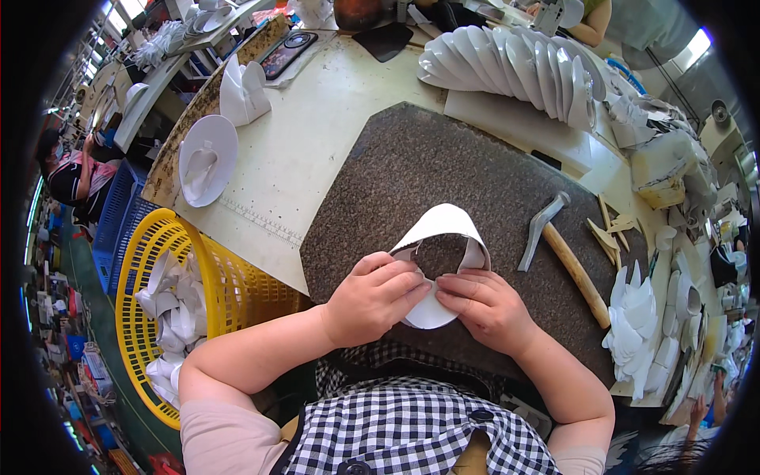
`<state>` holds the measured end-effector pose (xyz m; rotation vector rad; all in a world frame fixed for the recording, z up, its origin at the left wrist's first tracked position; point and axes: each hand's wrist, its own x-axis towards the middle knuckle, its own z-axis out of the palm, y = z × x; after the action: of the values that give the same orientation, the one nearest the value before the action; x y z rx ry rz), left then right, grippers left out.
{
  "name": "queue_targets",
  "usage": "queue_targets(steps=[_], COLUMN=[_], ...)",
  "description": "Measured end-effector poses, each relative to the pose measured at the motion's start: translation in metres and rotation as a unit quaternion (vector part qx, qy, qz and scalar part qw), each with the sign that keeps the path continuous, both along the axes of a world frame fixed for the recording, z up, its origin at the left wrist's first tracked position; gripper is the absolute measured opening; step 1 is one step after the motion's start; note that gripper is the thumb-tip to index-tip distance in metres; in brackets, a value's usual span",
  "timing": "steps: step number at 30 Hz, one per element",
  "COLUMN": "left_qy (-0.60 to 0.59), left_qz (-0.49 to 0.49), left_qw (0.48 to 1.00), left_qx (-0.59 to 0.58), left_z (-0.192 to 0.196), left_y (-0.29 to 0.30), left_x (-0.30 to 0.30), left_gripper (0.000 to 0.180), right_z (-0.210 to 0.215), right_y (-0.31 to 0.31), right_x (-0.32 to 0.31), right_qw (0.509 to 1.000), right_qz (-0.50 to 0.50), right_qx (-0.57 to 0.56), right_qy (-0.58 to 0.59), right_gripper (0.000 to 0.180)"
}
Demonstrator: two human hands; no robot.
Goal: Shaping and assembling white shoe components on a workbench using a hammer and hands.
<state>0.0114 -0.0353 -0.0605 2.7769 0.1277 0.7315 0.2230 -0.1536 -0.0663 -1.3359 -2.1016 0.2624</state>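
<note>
A white, curved shoe upper (445,218) is bent into a loop over the near part of a dark stone slab (419,150). My left hand (374,299) grips its left side with the fingers curled in, and my right hand (491,310) pinches the right side. Both sets of fingertips meet close together at the near end, where a rounded white flap hangs toward me. What the thumbs do underneath is hidden. On the slab to the right lies a hammer (576,273) with a wooden handle and metal head, touched by neither hand.
A yellow basket (207,261) with white pieces stands at the left. Far left on the table are a white oval piece (226,150), a folded white upper (244,91) and a phone (289,55). White uppers (507,67) are stacked at the back; more white pieces (631,317) lie right.
</note>
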Motion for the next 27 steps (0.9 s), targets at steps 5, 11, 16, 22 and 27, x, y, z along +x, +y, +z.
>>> queue_targets(steps=[5,11,16,22,27], left_qy=[0.062,0.153,0.17,0.013,-0.061], left_qz=[0.015,-0.008,-0.066,0.256,0.142], left_qw=[0.997,0.987,0.977,0.946,0.944], left_qx=[0.048,-0.041,-0.11,-0.2,-0.291], left_z=[0.0,0.001,0.005,0.0,0.022], left_y=[-0.002,0.002,-0.001,-0.034,-0.023], left_x=[-0.011,-0.035,-0.047,-0.022,-0.003], left_gripper=[0.036,0.041,0.049,0.065,0.067], right_z=[0.008,0.014,0.019,0.011,0.031], right_y=[0.0,-0.009,-0.017,-0.023,-0.005], right_x=[0.001,-0.004,-0.019,-0.034,-0.02], right_qw=[0.998,0.987,0.975,0.983,0.969], right_qz=[0.024,0.058,0.028,-0.029,-0.048], right_qx=[-0.006,-0.035,-0.032,-0.021,0.024], right_qy=[-0.056,-0.146,-0.216,-0.183,-0.24], right_gripper=[0.037,0.034,0.034,0.035,0.04])
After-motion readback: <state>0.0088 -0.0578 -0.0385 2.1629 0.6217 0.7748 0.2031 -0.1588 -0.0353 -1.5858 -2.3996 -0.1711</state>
